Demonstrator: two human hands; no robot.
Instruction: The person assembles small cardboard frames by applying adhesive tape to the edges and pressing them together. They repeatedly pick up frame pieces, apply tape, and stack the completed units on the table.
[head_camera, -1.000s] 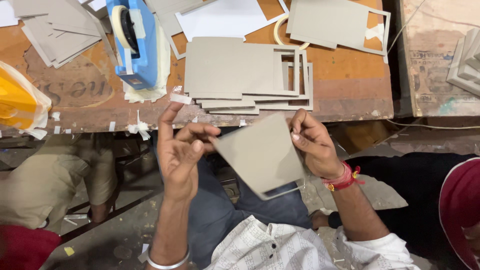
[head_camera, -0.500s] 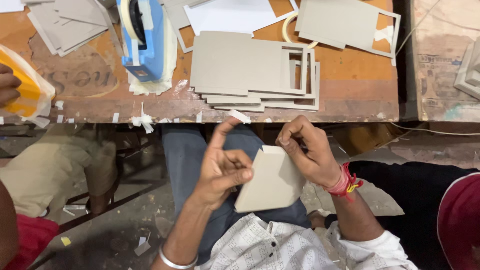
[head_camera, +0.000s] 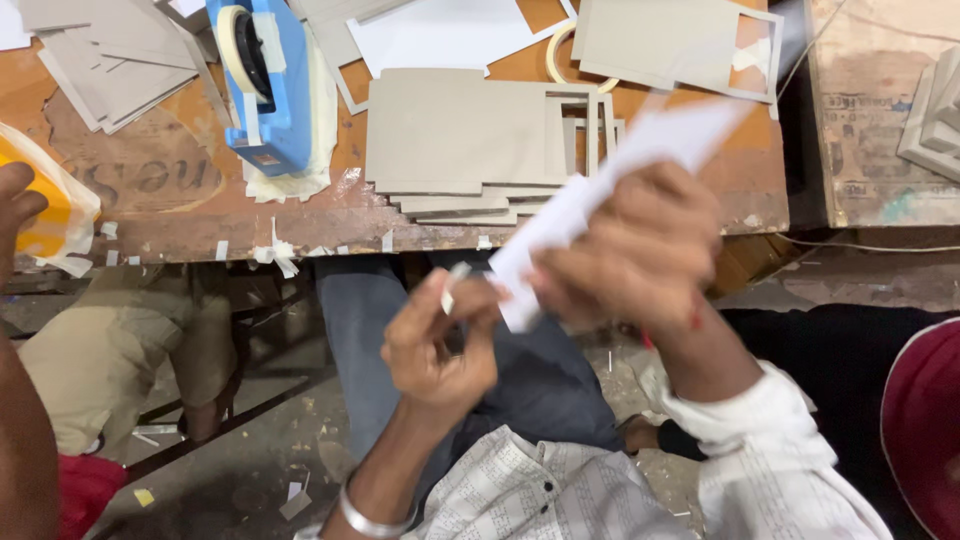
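The right hand (head_camera: 640, 245) grips a blurred, tilted pale card (head_camera: 610, 190); the left hand (head_camera: 440, 345) pinches a tape strip (head_camera: 453, 285). Beyond both, grey boards (head_camera: 470, 135) lie stacked.

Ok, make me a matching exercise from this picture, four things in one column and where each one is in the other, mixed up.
Things:
1. tape dispenser
2. stack of grey card
3. white card piece
4. small strip of tape

Places:
A. in the right hand
B. pinched by the left hand
C. on the bench, left part
D. on the bench, middle, near its front edge

Pairs: 1-C, 2-D, 3-A, 4-B
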